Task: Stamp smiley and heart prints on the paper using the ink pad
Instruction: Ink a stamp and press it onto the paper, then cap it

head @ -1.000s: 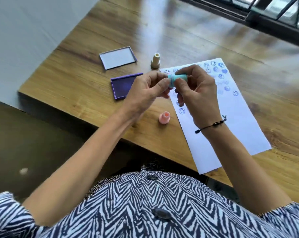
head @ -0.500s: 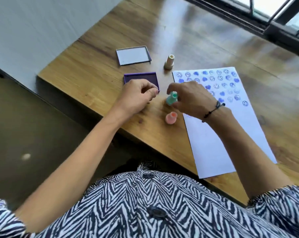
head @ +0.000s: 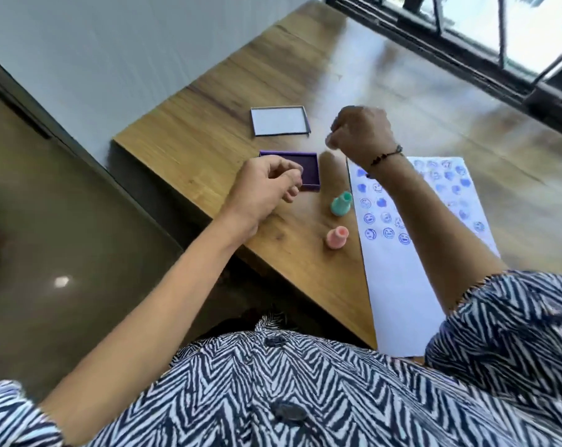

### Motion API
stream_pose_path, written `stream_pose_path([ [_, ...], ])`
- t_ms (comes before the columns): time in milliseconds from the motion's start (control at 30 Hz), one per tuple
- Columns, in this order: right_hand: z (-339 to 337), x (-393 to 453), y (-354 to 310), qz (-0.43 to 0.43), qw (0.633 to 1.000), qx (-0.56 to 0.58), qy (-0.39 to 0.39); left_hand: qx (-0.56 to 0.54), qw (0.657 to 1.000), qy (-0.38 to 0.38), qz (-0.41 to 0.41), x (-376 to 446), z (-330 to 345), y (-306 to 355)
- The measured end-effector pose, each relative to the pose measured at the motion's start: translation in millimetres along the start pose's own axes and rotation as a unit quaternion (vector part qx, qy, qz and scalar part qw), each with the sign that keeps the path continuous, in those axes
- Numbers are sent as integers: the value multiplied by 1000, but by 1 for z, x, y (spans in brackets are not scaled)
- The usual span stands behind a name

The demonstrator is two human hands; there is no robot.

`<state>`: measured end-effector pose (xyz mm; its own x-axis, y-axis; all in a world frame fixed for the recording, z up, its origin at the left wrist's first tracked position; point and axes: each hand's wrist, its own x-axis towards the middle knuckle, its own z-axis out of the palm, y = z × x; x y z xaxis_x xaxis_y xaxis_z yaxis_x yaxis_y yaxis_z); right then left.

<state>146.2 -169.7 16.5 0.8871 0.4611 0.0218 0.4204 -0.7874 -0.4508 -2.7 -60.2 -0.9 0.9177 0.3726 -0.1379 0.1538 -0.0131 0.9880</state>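
The white paper lies on the wooden table, its upper part covered with blue smiley and heart prints. The open purple ink pad sits to its left. A teal stamp and a pink stamp stand upright between pad and paper, both untouched. My left hand hovers over the pad's near left corner, fingers loosely curled and holding nothing. My right hand is raised beyond the pad, curled and blurred. The beige stamp seen earlier is hidden, and I cannot tell if that hand holds it.
The ink pad's lid lies inside up behind the pad. The table's left edge drops to a dark floor. A window frame runs along the far right.
My right hand set the teal stamp down beside the pink one, let go, and moved up and away past the pad. My left hand stayed near the pad. The camera shifted.
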Motion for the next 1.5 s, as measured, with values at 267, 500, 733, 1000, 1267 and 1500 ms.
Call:
stream_pose_path([
  [267, -2, -54, -40, 1, 909, 391, -144, -64, 996, 51, 23, -2, -14, 0],
  [500, 8, -63, -49, 41, 894, 431, -116, -109, 993, 40, -1, -6, -20, 0],
  [733, 14, -50, -67, -20, 933, 352, -74, -211, 973, 76, -50, -6, -27, 10],
  [1000, -14, -26, -71, -140, 970, 192, 60, -361, 917, 82, -147, 1, -33, 2],
  [1267, 31, -31, -61, -232, 963, -114, -73, -291, 945, 71, -133, -5, -26, -11],
  [1500, 31, -31, -61, -236, 966, -86, -58, -277, 948, 75, -137, -5, -25, -13],
])
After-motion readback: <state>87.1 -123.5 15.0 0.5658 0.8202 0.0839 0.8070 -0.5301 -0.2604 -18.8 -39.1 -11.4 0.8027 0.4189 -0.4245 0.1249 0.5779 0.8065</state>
